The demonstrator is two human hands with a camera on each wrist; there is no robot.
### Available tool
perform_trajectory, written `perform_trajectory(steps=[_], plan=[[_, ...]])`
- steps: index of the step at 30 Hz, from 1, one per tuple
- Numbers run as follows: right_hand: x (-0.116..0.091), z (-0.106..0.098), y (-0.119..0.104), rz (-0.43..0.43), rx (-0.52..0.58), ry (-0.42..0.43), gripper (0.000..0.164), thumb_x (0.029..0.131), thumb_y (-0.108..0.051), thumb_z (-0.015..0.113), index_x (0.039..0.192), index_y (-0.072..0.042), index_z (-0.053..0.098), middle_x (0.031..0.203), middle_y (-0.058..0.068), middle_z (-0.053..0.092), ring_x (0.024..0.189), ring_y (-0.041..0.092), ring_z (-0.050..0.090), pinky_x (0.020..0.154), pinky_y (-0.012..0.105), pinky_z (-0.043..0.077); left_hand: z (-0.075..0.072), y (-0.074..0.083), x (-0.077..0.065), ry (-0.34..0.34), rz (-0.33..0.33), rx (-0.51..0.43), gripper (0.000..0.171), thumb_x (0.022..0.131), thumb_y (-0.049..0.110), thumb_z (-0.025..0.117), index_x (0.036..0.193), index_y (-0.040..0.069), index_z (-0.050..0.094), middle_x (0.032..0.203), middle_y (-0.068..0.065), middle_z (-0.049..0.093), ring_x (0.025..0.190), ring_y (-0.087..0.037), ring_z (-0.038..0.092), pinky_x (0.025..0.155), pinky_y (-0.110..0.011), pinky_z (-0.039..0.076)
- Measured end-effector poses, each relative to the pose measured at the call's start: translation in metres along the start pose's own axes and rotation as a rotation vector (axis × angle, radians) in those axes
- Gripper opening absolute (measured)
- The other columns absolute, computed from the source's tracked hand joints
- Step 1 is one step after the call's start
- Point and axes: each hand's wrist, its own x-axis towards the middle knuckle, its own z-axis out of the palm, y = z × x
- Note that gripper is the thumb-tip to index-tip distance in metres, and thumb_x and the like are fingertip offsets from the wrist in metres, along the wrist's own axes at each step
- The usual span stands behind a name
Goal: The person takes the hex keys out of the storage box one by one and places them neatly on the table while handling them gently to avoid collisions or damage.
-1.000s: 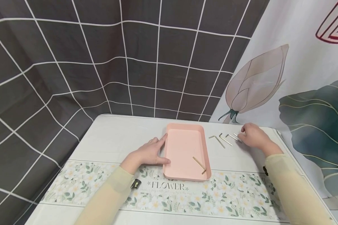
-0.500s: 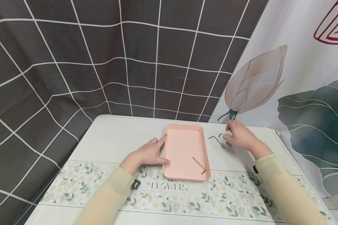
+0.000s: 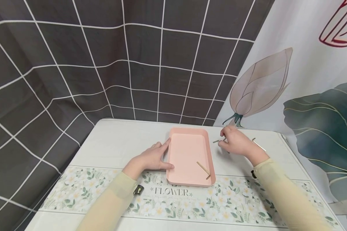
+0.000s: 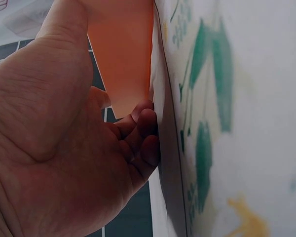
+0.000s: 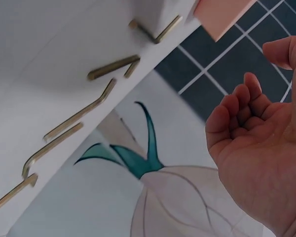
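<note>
In the head view my left hand (image 3: 153,157) holds the left side of a pink tray (image 3: 185,150), thumb over the rim and index finger along it. The left wrist view shows its other fingers (image 4: 149,148) curled beside the tray's outer wall (image 4: 121,54). One brass hex key (image 3: 203,170) lies inside the tray, near its front right corner. My right hand (image 3: 235,140) is above the table right of the tray, partly hiding the hex keys there. In the right wrist view its fingers (image 5: 229,106) are loosely curled, thumb apart, with nothing between them; several L-shaped hex keys (image 5: 81,114) lie in a row.
The table (image 3: 127,134) has a white cover with a floral band (image 3: 188,205) across it. Another hex key (image 3: 259,145) lies right of my right hand. A dark checked curtain (image 3: 144,77) and a white floral one (image 3: 266,96) hang behind.
My right hand has moved left over the row of hex keys toward the tray. A hex key now shows on its right side. My left hand and the tray have stayed in place.
</note>
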Motion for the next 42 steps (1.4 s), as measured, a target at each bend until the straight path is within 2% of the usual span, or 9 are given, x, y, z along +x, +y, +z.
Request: perform_trajectory(steps=[18, 28, 32, 42], plan=[[0.003, 0.015, -0.041, -0.137, -0.013, 0.019, 0.025, 0.084, -0.017, 0.075, 0.102, -0.003, 0.065, 0.095, 0.004, 0.055, 0.093, 0.026, 0.054, 0.083, 0.046, 0.052, 0.000, 0.001, -0.001, 0.001, -0.005, 0.001, 0.131, 0.087, 0.069, 0.084, 0.180, 0.012, 0.011, 0.115, -0.006, 0.055, 0.101, -0.019, 0.051, 0.092, -0.042, 0.052], [0.001, 0.026, -0.059, -0.221, -0.024, 0.015, 0.038, 0.078, -0.025, 0.078, 0.105, -0.002, 0.064, 0.098, 0.005, 0.054, 0.094, 0.027, 0.054, 0.086, 0.046, 0.052, 0.000, 0.001, -0.001, -0.004, -0.020, -0.006, 0.132, 0.087, 0.069, 0.084, 0.181, 0.014, 0.010, 0.114, -0.006, 0.055, 0.098, -0.019, 0.050, 0.090, -0.040, 0.051], [0.001, 0.029, -0.065, -0.257, -0.039, 0.017, 0.039, 0.078, -0.027, 0.078, 0.105, -0.002, 0.063, 0.100, 0.005, 0.054, 0.096, 0.027, 0.053, 0.088, 0.047, 0.050, 0.001, 0.000, 0.000, 0.000, -0.015, -0.003, 0.132, 0.087, 0.070, 0.084, 0.181, 0.014, 0.011, 0.114, -0.005, 0.054, 0.099, -0.018, 0.050, 0.091, -0.040, 0.051], [-0.001, 0.033, -0.079, -0.287, -0.060, -0.011, 0.039, 0.082, -0.032, 0.080, 0.105, -0.007, 0.061, 0.099, 0.001, 0.048, 0.094, 0.022, 0.048, 0.085, 0.044, 0.048, -0.001, 0.001, 0.000, 0.007, 0.001, -0.002, 0.131, 0.087, 0.068, 0.085, 0.180, 0.012, 0.012, 0.112, -0.005, 0.055, 0.099, -0.019, 0.050, 0.090, -0.041, 0.051]])
